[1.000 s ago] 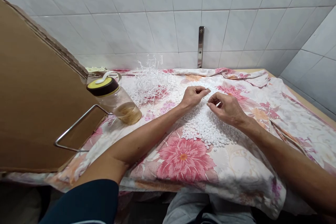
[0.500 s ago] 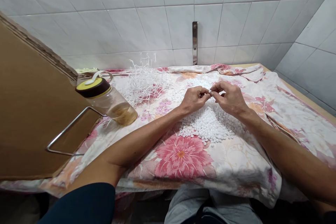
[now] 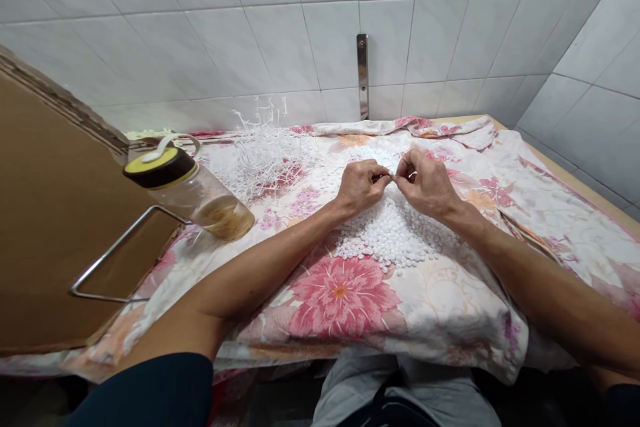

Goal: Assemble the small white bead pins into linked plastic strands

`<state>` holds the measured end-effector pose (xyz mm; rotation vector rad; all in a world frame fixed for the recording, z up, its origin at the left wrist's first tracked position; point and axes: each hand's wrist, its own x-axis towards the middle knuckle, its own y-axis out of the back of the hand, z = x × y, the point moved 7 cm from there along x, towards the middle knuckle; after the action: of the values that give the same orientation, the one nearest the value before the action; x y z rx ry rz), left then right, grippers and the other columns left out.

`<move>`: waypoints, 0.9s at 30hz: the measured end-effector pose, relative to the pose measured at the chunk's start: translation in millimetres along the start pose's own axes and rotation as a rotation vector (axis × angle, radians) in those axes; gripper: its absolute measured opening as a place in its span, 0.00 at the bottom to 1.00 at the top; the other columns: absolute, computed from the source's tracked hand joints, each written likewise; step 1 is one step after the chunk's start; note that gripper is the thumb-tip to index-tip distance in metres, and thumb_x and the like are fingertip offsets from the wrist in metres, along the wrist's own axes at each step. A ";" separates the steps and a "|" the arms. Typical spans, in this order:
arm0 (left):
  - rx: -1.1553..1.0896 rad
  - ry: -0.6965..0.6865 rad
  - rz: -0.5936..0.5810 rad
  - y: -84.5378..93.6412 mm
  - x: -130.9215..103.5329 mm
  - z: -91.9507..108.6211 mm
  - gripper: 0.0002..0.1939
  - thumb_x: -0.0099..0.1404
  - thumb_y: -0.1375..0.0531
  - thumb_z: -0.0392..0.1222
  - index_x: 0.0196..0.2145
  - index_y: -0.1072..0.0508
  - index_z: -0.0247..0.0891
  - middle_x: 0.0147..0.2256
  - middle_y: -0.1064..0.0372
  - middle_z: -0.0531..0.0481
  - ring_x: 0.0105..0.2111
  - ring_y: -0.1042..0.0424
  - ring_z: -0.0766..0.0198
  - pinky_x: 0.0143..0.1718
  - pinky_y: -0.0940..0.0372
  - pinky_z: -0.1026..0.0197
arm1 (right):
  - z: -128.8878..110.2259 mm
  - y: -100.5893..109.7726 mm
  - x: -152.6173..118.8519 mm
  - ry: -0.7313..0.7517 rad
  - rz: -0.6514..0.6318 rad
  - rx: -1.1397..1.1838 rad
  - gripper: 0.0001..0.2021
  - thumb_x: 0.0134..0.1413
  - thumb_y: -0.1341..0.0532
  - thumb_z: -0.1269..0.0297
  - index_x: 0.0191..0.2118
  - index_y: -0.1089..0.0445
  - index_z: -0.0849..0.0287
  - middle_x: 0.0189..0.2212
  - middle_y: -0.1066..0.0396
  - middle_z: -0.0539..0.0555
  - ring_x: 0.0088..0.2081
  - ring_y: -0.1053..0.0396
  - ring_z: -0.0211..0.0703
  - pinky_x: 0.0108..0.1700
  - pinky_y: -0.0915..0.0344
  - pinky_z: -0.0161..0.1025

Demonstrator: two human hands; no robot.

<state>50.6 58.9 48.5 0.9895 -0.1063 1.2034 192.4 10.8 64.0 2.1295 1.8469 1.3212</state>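
Observation:
My left hand point(image 3: 363, 183) and my right hand point(image 3: 425, 183) meet fingertip to fingertip above a pile of small white pieces point(image 3: 393, 233). Both are closed in a pinch. Whatever lies between the fingertips is too small to make out. The pile spreads on a floral cloth point(image 3: 345, 297), below and behind the hands. Left of my left hand lies a tangled heap of thin white branching strips point(image 3: 270, 153).
A clear bottle point(image 3: 215, 210) with a yellow and black lid and brownish liquid leans at the left. Beside it are a large cardboard box point(image 3: 55, 227) and a bent metal rod point(image 3: 113, 250). A metal bracket point(image 3: 363, 77) is fixed to the tiled wall behind.
The whole view has shifted slightly, so things appear a little further left. My fingertips remain together, with the right fingers slightly more raised and bent.

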 end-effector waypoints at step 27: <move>-0.583 0.328 -0.089 -14.4 4.6 -29.8 0.22 0.55 0.29 0.59 0.24 0.23 0.35 0.24 0.30 0.50 0.26 0.37 0.68 0.31 0.42 0.61 | 22.3 -10.4 -3.3 -0.203 0.034 0.266 0.12 0.54 0.30 0.58 0.38 0.31 0.57 0.33 0.26 0.53 0.33 0.26 0.45 0.27 0.23 0.41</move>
<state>51.8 82.5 24.9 0.2813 -0.1416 1.1437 197.6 22.0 42.5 2.3256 2.0033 0.8643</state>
